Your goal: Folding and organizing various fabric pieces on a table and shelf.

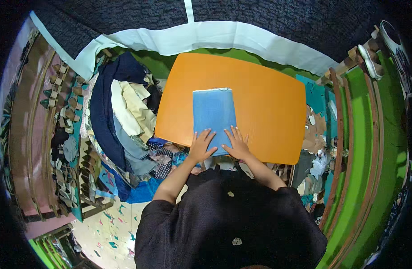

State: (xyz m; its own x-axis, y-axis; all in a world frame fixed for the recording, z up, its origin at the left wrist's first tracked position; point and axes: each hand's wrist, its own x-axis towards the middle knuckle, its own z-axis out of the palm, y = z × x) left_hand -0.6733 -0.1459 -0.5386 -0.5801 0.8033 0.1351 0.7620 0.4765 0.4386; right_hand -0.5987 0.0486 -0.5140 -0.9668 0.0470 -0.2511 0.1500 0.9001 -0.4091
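A folded blue cloth (213,110) lies flat on the orange tabletop (268,103), its long sides running away from me. Along its far end shows a pale, frayed-looking edge. My left hand (201,145) rests on the near left corner of the cloth, fingers spread. On the near right corner lies my right hand (237,143), palm down with its fingers apart. Both hands press flat and grip nothing. The cloth's near edge shows between my wrists.
Left of the table is a heap of fabric, with a navy cloth (105,103) and a cream cloth (129,107). Wooden racks with shoe-shaped pieces (71,112) stand farther left. On the right, wooden rails (374,121) run along a green wall; scraps (316,134) lie beside the table.
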